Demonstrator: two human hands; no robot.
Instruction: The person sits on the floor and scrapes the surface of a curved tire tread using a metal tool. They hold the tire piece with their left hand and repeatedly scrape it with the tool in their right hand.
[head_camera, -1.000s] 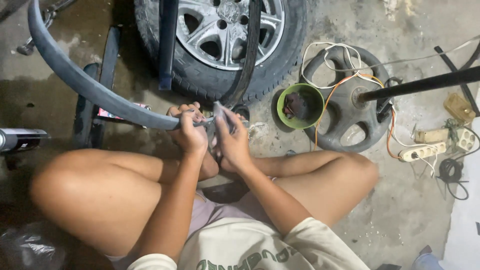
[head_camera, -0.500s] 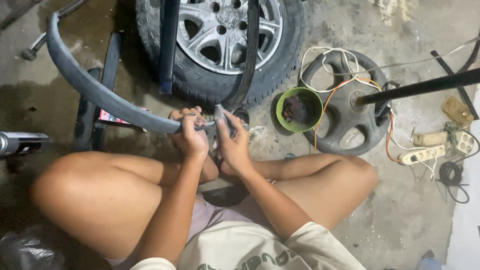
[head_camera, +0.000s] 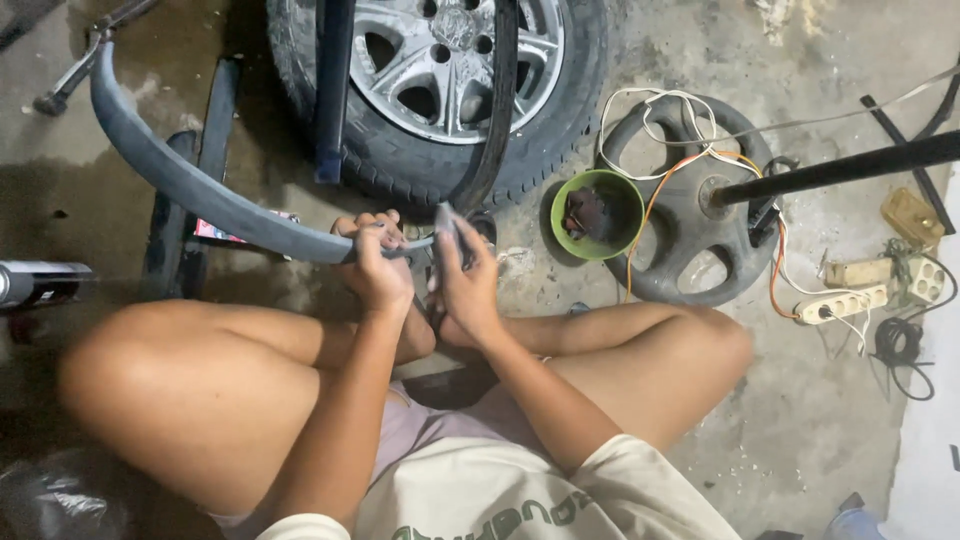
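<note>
1. Head-camera view, looking down: a person sits cross-legged on a stained concrete floor (head_camera: 830, 440), both hands raised in front of the knees on a long, curved grey rubber tube (head_camera: 190, 185), which looks like a deflated inner tube.

2. Left hand (head_camera: 375, 262): its fingers are closed around the tube near its near end, pinning it just above the lap, while the rest of the tube arcs up and away to the left.

3. Right hand (head_camera: 468, 285): its fingers are curled around a small dark piece (head_camera: 447, 232) held upright against the tube's end; what that piece is cannot be told from this view.

4. Step in hand, as a judgement: the person appears to be working on one spot of the tube, steadying it with the left hand and pressing or rubbing with the right.

5. Next move, as a judgement: it calls for a firm, unshifting left grip so the worked spot stays presented, and short controlled strokes from the right, since the tube is limp and would slide.

6. Surroundings: a car wheel with a silver alloy rim (head_camera: 450, 70) lies just beyond the hands; a green bowl (head_camera: 597, 214) with something dark inside sits beside it, next to a grey steering wheel (head_camera: 690, 200) trailing white and orange wires; a white power strip (head_camera: 840, 302) lies further right.
</note>
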